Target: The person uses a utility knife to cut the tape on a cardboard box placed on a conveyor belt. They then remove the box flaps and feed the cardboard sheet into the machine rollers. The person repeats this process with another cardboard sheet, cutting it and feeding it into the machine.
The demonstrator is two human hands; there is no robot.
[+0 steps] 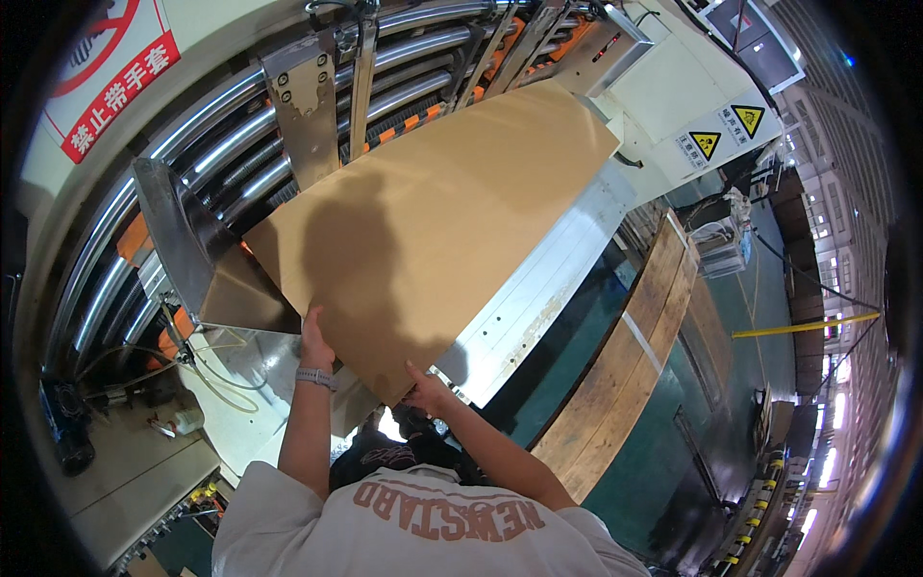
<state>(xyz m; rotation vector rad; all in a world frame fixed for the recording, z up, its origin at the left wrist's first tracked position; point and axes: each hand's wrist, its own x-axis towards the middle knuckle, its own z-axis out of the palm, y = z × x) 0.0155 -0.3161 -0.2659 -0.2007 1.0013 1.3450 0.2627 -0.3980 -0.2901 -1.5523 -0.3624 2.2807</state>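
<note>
A large flat sheet of brown cardboard (481, 212) lies slanting across the machine's metal bed, its near corner reaching toward my body. My left hand (316, 344), with a grey band on the wrist, grips the sheet's left edge near that corner. At the lower right edge, my right hand (427, 392) holds the sheet with a finger or thumb on top; its other fingers are partly hidden below. A dark shadow falls over the sheet's left half. Along the sheet's right side runs the bare silver metal bed (538, 288).
Shiny metal rollers (240, 144) and upright metal plates (300, 106) line the far side. A bent metal guide (207, 250) stands left of the sheet. To the right are a wooden plank platform (615, 375), a green floor (711, 375) and a yellow bar (798, 328).
</note>
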